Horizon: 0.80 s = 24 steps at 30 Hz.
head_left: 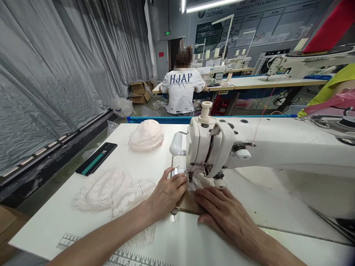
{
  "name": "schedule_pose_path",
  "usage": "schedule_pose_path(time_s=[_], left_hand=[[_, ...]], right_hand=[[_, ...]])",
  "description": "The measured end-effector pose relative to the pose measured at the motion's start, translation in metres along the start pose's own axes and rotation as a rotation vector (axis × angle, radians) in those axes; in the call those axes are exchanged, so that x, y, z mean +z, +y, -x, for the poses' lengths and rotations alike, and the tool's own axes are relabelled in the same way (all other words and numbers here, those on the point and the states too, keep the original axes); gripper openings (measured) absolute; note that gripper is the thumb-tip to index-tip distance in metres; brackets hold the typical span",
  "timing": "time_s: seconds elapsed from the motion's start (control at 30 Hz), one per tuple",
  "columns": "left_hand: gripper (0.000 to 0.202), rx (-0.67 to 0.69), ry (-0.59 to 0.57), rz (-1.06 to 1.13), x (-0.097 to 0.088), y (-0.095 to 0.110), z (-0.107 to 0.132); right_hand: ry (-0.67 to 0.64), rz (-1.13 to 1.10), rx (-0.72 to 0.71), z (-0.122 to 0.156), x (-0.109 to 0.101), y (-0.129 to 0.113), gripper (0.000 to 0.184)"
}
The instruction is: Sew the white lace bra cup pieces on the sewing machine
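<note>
A white sewing machine (203, 144) stands over the table, its needle area just beyond my fingertips. My left hand (169, 192) is at the left of the presser foot, fingers drawn together on the edge of a pale lace piece (202, 181). Fingers stretched and flat, my right hand (224, 210) rests at the right of that lace. Between my hands shows a brown plate (190, 202). More white lace (108, 190) with loose thread ends spreads left of my left hand and passes under my forearm. My left thumb is mostly hidden.
A pale pink fabric pile (147, 136) and a dark phone (97, 159) with a green stripe lie on the white table (55, 210). Ruler markings (133, 258) run along the front. Ahead, a person in a white shirt (181, 88) sits at another bench. A yellow sleeve (330, 88) shows at right.
</note>
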<state>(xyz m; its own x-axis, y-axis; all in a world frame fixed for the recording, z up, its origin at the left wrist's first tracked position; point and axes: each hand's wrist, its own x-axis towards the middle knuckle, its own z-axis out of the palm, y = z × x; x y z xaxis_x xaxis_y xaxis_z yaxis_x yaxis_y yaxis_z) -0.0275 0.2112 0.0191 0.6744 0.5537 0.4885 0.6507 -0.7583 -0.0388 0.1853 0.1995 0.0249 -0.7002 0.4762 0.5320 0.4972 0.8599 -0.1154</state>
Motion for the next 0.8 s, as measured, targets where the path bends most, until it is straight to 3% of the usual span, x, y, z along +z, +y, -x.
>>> schedule_pose_path(time_s=[0.23,0.47,0.63,0.73,0.8], left_hand=[[0.039,-0.084,-0.032,-0.008,-0.002,-0.005,0.0],[0.046,-0.034,0.176,0.013,0.007,-0.009,0.005],[0.041,0.063,0.21,-0.017,0.01,-0.014,0.006],[0.029,0.028,0.169,-0.027,0.007,-0.013,0.01],[0.027,-0.063,0.046,0.026,0.004,-0.01,0.012]], right_hand=[[-0.019,0.054,0.061,0.001,0.008,0.006,0.035],[-0.103,0.154,0.168,0.0,0.008,0.006,0.03],[-0.106,0.239,0.203,-0.004,0.006,0.009,0.032],[-0.13,0.262,0.201,-0.005,0.006,0.004,0.014],[-0.133,0.25,0.188,-0.005,0.006,-0.005,0.007]])
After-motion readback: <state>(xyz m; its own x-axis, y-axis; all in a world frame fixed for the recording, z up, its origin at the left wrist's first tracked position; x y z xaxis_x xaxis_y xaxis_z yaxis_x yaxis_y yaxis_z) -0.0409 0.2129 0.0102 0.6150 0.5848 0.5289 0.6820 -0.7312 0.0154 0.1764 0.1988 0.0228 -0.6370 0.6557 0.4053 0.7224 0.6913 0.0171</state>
